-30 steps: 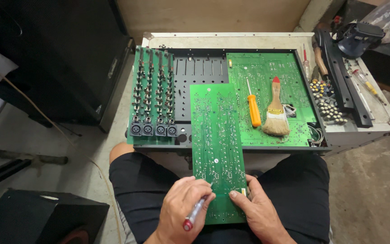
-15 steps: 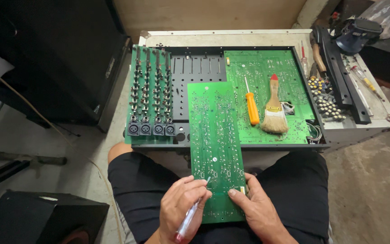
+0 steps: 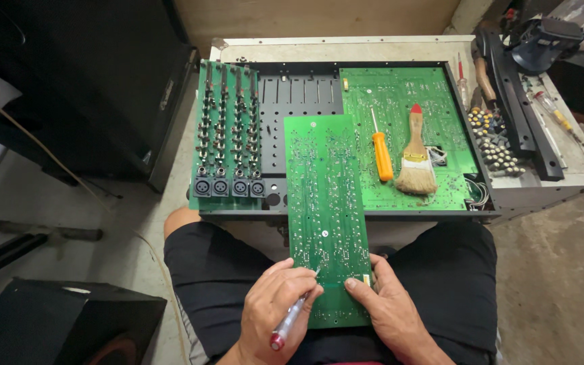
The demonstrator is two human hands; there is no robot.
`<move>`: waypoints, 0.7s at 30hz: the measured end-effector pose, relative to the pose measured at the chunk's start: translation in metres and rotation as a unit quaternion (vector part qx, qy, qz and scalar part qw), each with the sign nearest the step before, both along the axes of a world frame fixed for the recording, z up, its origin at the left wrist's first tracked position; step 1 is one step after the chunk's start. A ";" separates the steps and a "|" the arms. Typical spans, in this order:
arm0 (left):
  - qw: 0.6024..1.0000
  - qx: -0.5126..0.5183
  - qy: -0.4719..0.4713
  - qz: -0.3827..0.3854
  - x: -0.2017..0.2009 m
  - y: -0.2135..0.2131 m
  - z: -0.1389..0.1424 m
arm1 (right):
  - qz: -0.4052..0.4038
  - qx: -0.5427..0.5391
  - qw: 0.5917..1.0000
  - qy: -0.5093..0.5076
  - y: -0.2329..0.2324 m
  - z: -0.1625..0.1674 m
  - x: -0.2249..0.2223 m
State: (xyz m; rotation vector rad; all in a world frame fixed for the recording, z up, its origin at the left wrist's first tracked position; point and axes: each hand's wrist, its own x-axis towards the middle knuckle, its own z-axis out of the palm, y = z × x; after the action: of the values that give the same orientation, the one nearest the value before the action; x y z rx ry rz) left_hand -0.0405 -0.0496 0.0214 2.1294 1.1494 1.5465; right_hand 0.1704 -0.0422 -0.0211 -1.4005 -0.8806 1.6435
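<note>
Head view shows a big open metal case [image 3: 400,51] in front of the person, with green boards inside. One board with rows of black knobs [image 3: 228,138] sits at its left side. A wide green board [image 3: 410,135] fills the right part, and an orange screwdriver [image 3: 381,154] and a brush [image 3: 416,162] lie on it. Small knobs [image 3: 491,142] sit in a pile at the right edge.

A long green board [image 3: 326,216] lies with one end on the case and the other end on the person's lap. The right hand [image 3: 390,311] presses down on its near corner, fingers flat, holding it steady. The left hand [image 3: 275,311] has its grip closed around a pen [image 3: 290,323]. A second ago the pen was tilted away from the board. Now its tip has swung over and touches the near part of the long board, so the hand looks busy marking or poking a spot there.
</note>
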 end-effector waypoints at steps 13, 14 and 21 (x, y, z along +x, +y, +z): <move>1.000 0.015 -0.012 0.006 0.000 0.001 0.006 | 0.002 0.010 1.000 0.014 0.000 -0.001 0.000; 1.000 0.007 -0.008 0.005 0.000 0.002 0.008 | 0.002 0.011 1.000 0.018 0.001 -0.001 -0.001; 0.999 -0.027 0.014 -0.027 -0.008 0.007 0.013 | 0.001 0.002 1.000 -0.015 0.002 -0.003 0.000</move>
State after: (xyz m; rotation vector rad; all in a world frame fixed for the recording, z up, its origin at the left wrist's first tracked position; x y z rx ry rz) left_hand -0.0486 -0.0423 0.0340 2.1357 1.1206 1.4501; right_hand 0.1701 -0.0406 -0.0242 -1.4257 -0.9025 1.6250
